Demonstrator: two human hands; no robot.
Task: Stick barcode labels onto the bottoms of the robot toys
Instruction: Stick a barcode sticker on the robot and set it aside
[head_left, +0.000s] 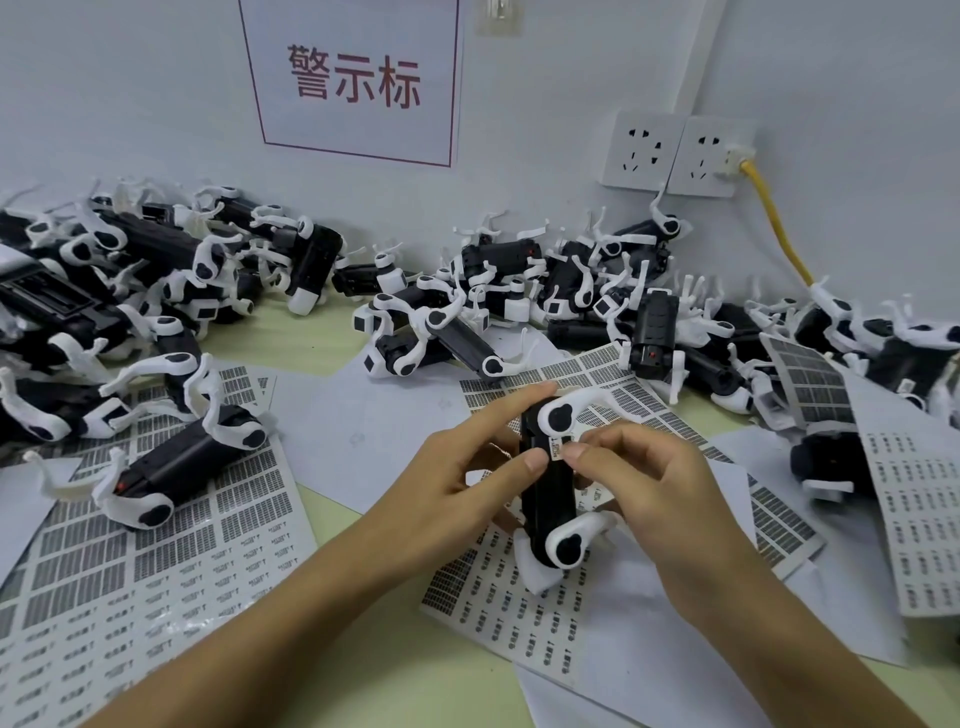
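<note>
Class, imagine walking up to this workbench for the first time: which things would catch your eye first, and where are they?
At centre, the left hand grips a black-and-white robot toy while the right hand pinches a small barcode label against it. Heaps of robot toys line the wall behind. A white sign with red characters hangs above, and label sheets cover the table.
</note>
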